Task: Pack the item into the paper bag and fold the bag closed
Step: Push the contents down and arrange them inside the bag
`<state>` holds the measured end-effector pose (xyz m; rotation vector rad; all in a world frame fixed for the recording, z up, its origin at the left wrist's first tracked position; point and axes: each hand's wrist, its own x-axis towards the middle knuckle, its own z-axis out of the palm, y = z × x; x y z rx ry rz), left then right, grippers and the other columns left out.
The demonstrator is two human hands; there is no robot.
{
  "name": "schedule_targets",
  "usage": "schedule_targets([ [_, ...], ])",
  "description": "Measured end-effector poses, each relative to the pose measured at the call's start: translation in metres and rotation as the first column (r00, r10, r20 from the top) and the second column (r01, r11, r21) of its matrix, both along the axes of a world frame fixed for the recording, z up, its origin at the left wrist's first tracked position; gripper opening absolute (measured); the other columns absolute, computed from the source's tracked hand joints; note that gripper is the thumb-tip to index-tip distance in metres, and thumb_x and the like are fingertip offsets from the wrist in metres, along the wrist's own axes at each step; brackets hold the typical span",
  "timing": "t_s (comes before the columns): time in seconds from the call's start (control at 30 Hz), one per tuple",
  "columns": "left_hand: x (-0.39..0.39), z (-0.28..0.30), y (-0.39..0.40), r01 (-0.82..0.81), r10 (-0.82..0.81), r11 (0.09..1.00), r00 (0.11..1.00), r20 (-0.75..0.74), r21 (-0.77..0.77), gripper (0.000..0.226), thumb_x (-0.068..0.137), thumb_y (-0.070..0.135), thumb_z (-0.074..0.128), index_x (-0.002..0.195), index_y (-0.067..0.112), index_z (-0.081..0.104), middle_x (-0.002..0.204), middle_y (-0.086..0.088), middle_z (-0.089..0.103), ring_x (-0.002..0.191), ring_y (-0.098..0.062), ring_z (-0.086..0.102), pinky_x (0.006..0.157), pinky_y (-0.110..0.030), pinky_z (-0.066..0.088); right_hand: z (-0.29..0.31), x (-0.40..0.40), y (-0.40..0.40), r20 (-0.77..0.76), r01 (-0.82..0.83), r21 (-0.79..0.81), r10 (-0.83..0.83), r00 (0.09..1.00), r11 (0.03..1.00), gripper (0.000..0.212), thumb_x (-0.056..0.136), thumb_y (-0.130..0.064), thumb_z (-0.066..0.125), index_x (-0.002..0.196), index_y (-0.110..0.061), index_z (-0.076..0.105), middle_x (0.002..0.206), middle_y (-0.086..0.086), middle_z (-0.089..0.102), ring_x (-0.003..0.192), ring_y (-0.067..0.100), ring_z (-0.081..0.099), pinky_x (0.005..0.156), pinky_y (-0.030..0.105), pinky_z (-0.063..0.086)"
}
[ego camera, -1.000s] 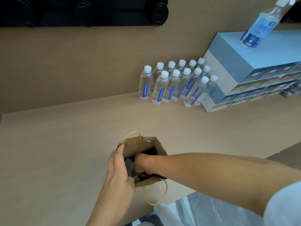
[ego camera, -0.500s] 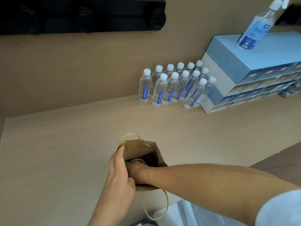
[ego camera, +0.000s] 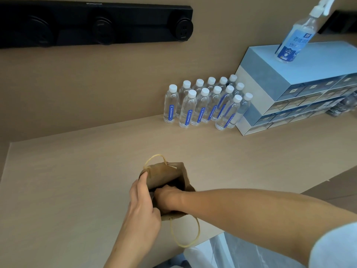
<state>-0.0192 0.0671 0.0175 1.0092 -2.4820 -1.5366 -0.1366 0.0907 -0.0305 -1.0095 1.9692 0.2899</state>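
Note:
A small brown paper bag (ego camera: 164,176) with pale cord handles stands on the beige table (ego camera: 67,180) near its front edge. My left hand (ego camera: 142,207) grips the bag's left rim, thumb and fingers pinching the paper. My right hand (ego camera: 166,196) reaches down into the bag's mouth from the right; its fingers are hidden inside. The item is not visible, so I cannot tell what the right hand holds. One handle loop (ego camera: 185,235) hangs over the table's front edge.
Several water bottles (ego camera: 204,102) stand at the back by the wall. A blue drawer box (ego camera: 289,88) sits to their right, with a spray bottle (ego camera: 295,37) on top. A black socket strip (ego camera: 92,26) is mounted on the wall.
My right hand has pushed deeper into the bag. The white item seen between my hands a second ago is now out of sight inside the bag.

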Motion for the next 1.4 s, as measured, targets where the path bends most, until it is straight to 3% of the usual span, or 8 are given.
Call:
schedule_targets([
  [0.17,-0.001,-0.002,0.002,0.000,0.000,1.000,1.000,-0.007,-0.004,0.086,0.082,-0.010,0.039,0.151,0.027,0.003,0.157,0.008,0.008,0.137,-0.011,0.025,0.099,-0.018,0.024,0.006,0.004,0.004,-0.087,0.005,-0.076,-0.012,0.996,0.997,0.025,0.094,-0.024,0.046,0.109,-0.010,0.061,0.110,0.015,0.065,0.097,0.032,0.064,0.070,0.037,0.048],
  [0.27,-0.001,-0.003,0.001,-0.016,0.015,1.000,1.000,-0.006,-0.005,0.084,0.083,-0.007,0.041,0.150,0.029,0.005,0.157,0.008,0.010,0.135,-0.011,0.027,0.098,-0.019,0.025,0.013,0.003,0.004,-0.083,-0.028,-0.033,0.026,0.996,0.999,0.028,0.096,-0.023,0.044,0.113,-0.008,0.060,0.112,0.016,0.064,0.097,0.032,0.064,0.073,0.038,0.051],
  [0.4,-0.001,-0.006,-0.002,-0.016,0.016,1.000,1.000,-0.015,0.006,0.082,0.084,-0.002,0.044,0.149,0.032,0.008,0.154,0.010,0.014,0.111,0.005,0.028,0.095,-0.019,0.026,0.030,-0.008,0.005,-0.120,-0.190,-0.026,0.186,0.975,0.981,0.026,0.092,-0.020,0.050,0.113,-0.009,0.062,0.106,0.013,0.064,0.087,0.029,0.062,0.066,0.035,0.049],
  [0.53,-0.003,-0.006,-0.001,-0.010,0.010,1.000,1.000,-0.015,0.003,0.079,0.086,0.001,0.043,0.149,0.033,0.007,0.153,0.010,0.016,0.109,0.008,0.027,0.094,-0.018,0.027,0.044,-0.023,0.006,-0.146,-0.334,0.132,0.351,0.925,0.933,0.030,0.090,-0.009,0.054,0.120,-0.006,0.060,0.118,0.014,0.064,0.092,0.026,0.061,0.069,0.034,0.043],
  [0.7,-0.007,-0.003,0.003,-0.005,0.006,1.000,1.000,-0.021,0.020,0.078,0.085,0.003,0.042,0.149,0.031,0.007,0.150,0.010,0.018,0.099,0.021,0.024,0.086,-0.005,0.023,0.042,-0.021,0.003,-0.045,-0.353,0.243,0.374,0.926,0.903,0.029,0.093,-0.004,0.050,0.120,0.000,0.060,0.075,0.009,0.054,0.057,0.018,0.046,0.055,0.028,0.041],
  [0.9,-0.007,-0.001,0.003,-0.020,0.021,0.999,1.000,-0.020,0.035,0.074,0.089,0.004,0.040,0.150,0.028,0.006,0.149,0.008,0.018,0.091,0.023,0.022,0.075,-0.002,0.021,0.023,-0.009,0.013,-0.124,-0.241,0.157,0.261,0.957,0.958,0.031,0.094,-0.010,0.049,0.124,-0.006,0.058,0.125,0.015,0.060,0.111,0.032,0.060,0.092,0.040,0.049],
  [1.3,-0.012,0.003,0.006,-0.044,0.044,0.999,0.999,0.005,0.010,0.069,0.091,0.012,0.039,0.149,0.036,0.009,0.142,0.015,0.023,0.093,0.005,0.035,0.081,-0.015,0.030,0.049,-0.009,0.015,-0.033,-0.056,0.006,0.056,0.998,0.998,0.032,0.093,-0.016,0.039,0.121,-0.015,0.054,0.126,0.013,0.060,0.112,0.033,0.059,0.093,0.042,0.049],
  [1.4,-0.010,0.006,0.005,-0.030,0.030,0.999,1.000,-0.008,0.015,0.066,0.094,0.017,0.041,0.148,0.039,0.010,0.141,0.015,0.025,0.090,0.006,0.041,0.083,-0.017,0.032,0.059,-0.010,0.012,-0.048,-0.177,0.045,0.179,0.983,0.983,0.031,0.094,-0.014,0.042,0.121,-0.007,0.057,0.121,0.015,0.062,0.106,0.032,0.061,0.089,0.041,0.049],
])
